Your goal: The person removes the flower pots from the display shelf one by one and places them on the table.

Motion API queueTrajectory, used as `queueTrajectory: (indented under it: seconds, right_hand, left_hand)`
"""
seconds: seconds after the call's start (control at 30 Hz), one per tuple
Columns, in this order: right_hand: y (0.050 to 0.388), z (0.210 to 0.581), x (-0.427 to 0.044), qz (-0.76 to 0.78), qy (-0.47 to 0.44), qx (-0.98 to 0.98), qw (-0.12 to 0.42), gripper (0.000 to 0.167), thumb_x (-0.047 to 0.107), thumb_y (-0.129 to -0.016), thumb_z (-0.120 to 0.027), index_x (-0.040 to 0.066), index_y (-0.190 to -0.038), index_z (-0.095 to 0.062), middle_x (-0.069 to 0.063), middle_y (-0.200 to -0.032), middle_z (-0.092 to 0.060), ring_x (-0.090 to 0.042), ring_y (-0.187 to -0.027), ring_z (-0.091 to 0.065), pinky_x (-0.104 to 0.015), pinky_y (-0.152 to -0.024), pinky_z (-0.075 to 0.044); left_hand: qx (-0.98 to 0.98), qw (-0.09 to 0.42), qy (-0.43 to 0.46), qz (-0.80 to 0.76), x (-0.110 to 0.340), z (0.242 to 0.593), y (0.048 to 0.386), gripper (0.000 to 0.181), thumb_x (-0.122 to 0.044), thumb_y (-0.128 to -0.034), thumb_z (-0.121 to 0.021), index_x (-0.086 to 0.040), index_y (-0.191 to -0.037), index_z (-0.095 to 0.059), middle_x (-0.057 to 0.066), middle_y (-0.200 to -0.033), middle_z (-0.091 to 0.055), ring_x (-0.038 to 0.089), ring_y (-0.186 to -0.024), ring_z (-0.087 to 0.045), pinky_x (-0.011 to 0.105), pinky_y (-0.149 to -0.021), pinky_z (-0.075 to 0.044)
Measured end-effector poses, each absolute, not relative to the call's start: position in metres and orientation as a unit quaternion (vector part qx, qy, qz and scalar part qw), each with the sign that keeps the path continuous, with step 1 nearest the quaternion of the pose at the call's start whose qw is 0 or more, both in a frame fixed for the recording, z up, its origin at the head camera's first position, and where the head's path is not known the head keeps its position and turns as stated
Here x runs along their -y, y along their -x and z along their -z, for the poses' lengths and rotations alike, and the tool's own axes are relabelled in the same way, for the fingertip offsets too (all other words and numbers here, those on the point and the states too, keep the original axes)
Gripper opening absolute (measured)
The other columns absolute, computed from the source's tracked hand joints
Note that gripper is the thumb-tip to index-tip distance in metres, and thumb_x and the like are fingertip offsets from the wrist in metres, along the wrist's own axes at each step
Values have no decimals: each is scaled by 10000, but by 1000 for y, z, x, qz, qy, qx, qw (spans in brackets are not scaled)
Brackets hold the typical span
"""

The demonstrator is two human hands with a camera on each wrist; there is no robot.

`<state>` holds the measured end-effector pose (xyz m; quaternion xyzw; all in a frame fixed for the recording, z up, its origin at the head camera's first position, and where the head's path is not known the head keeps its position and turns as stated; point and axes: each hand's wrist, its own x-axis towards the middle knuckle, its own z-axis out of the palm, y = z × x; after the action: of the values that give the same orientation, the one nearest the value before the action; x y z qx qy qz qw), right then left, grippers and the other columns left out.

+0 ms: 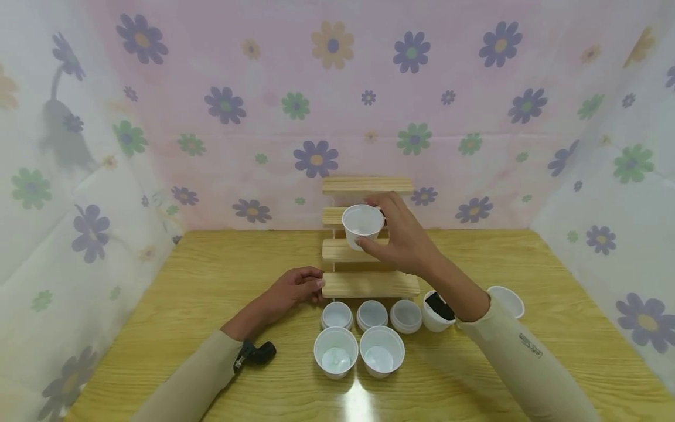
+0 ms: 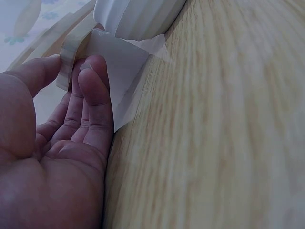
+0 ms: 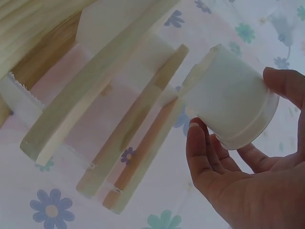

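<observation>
My right hand (image 1: 403,240) holds a white plastic pot (image 1: 362,225) between thumb and fingers, in front of the upper steps of a tiered wooden stand (image 1: 369,284). The right wrist view shows the pot (image 3: 238,95) tilted on its side to that camera, beside the stand's boards (image 3: 109,81). Low at the stand's left side is my left hand (image 1: 295,288). In the left wrist view its thumb and curled fingers are round the end of the lowest board (image 2: 74,47). A white ribbed pot (image 2: 138,16) shows just beyond.
Several white pots stand before the stand: a back row with a small pot (image 1: 336,315), and two larger ones in front, such as this pot (image 1: 382,351). A pot (image 1: 437,310) at right contains something black. Another white pot (image 1: 507,300) is partly behind my right forearm. Floral cloth surrounds the table.
</observation>
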<state>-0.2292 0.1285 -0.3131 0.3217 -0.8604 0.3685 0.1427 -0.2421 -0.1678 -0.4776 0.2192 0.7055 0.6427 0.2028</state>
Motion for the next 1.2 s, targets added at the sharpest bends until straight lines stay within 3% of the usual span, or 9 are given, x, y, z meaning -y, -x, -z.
queueTrajectory:
  seconds: [0.33, 0.87, 1.2]
  right_hand:
    - [210, 321, -132, -357, -328, 859, 164, 691, 168, -889, -874, -4, -1452, -511, -157, -1435, -511, -316, -1141, -580, -458, -888, -555]
    - [190, 326, -141, -361, -323, 863, 143, 649, 189, -903, -860, 37, -1442, -533, -150, -1375, -533, -297, -1112, -577, -461, -873, -549]
    - [173, 337, -149, -342, -321, 871, 146, 693, 219, -905, -860, 70, -1483, -508, -92, -1465, -498, -254, -1222, -559, -409, -871, -541]
  left_hand:
    - [-718, 202, -209, -632, 168, 476, 240, 441, -215, -1118, -578, 92, -1424, -491, 121, -1031, -697, 193, -957, -690, 287, -837, -599]
    - [-708, 208, -212, -641, 168, 472, 241, 460, -213, -1122, -563, 112, -1433, -467, 118, -1034, -689, 193, -974, -689, 290, -852, -593]
    - [-702, 213, -205, -648, 168, 474, 241, 464, -216, -1113, -585, 109, -1426, -473, 111, -1039, -690, 188, -974, -690, 284, -852, -593]
